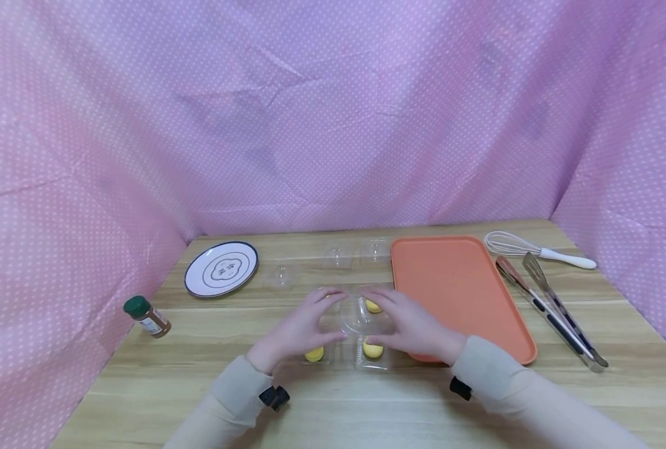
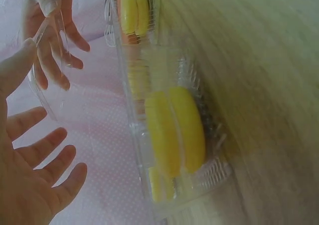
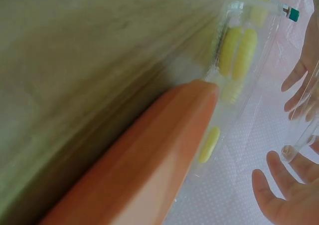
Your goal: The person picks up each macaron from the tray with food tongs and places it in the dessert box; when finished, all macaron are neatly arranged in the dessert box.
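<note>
My left hand (image 1: 302,325) and right hand (image 1: 417,321) face each other above the middle of the table. Between them they hold a small clear plastic lid (image 1: 355,319) by its opposite edges, thumbs on the near side and fingertips on the far side. Below the hands lie clear plastic boxes with yellow macarons in them. One macaron (image 1: 314,354) shows under my left hand, and another macaron (image 1: 373,348) under my right. A further macaron (image 1: 373,306) is partly covered by the right fingers. Large in the left wrist view is a yellow macaron (image 2: 175,131) in its compartment.
An orange tray (image 1: 451,287) lies right beside my right hand. Past it are a whisk (image 1: 512,244) and metal tongs (image 1: 557,318). At left are a plate (image 1: 201,277) and a green-capped jar (image 1: 149,318). More clear lids, one lid (image 1: 281,275) among them, lie behind the boxes.
</note>
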Motion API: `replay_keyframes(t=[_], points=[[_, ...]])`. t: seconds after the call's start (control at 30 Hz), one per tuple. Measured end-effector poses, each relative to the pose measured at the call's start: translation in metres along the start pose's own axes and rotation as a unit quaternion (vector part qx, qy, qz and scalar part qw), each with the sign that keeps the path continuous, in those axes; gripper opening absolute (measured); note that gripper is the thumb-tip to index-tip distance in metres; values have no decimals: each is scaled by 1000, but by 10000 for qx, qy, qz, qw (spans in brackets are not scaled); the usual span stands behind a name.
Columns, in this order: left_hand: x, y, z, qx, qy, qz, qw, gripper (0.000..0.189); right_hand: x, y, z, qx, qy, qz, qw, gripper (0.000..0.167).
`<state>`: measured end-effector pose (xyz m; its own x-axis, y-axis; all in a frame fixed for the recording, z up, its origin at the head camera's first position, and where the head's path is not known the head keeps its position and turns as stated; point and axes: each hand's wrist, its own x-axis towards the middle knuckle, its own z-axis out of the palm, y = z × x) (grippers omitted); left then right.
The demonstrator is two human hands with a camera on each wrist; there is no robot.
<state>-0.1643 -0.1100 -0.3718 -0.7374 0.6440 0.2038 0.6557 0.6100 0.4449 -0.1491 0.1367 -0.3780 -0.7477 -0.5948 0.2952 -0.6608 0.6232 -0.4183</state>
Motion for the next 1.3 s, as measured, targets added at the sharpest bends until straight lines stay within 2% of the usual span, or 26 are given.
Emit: replay_keyframes(t=[0.27,0.5,0.67,0.93,1.17,1.3], points=[[2,4,2,226,-193,236,9993,67,-8,-1,0,-71,-117,58,9999,77],[4,10,2,289,-473,289,9980,68,-13,1,-2,-293,-164,-168,9993,72],[5,12,6,443,-559,408,9966,69,-16,2,-3,-331,-317,-245,9987,70],[9,16,14,707,-750,411,9938,69,-17,4,-2,-265,-680,-146,9972,73],[12,18,21,1079,-811,400,9900,68,-19,8,2,-231,-670,-285,9971,71],[11,20,22,1140,-929,287,9887,66,-20,10,5,-133,-819,-164,9964,69]])
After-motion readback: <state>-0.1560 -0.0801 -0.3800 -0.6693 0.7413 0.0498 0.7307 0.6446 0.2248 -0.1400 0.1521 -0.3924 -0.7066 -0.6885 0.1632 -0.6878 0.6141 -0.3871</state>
